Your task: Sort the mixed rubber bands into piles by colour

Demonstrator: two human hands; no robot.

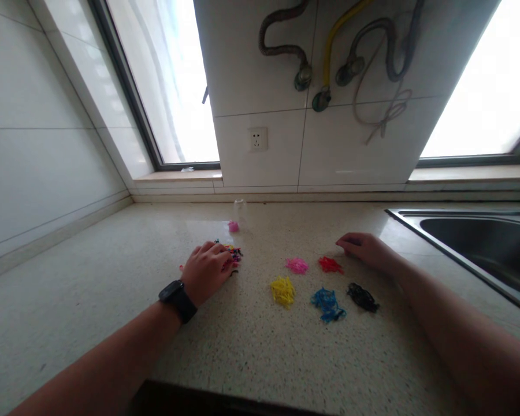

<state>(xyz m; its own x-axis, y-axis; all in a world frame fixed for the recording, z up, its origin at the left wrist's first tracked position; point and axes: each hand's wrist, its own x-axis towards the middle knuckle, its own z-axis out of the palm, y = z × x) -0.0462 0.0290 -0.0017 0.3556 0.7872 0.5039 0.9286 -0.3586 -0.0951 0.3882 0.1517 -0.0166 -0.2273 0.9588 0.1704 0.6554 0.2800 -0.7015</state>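
My left hand (207,270), with a black watch (177,297) on its wrist, lies palm down over a mixed-colour pile of small rubber bands (234,252). Its fingers are slightly apart and bent, covering part of the pile. My right hand (360,247) rests on the counter with fingers curled together; anything between them is hidden. Close by it is a red heap of bands (330,264). Between my hands lie a pink heap (297,265), a yellow heap (282,291), a blue heap (328,304) and a black heap (363,297).
Behind the mixed pile stands a clear container (240,211), with a pink cap (233,226) beside it. A steel sink (416,215) is set into the speckled counter (242,352) at right. Hoses (281,51) and a socket (257,139) are on the tiled wall.
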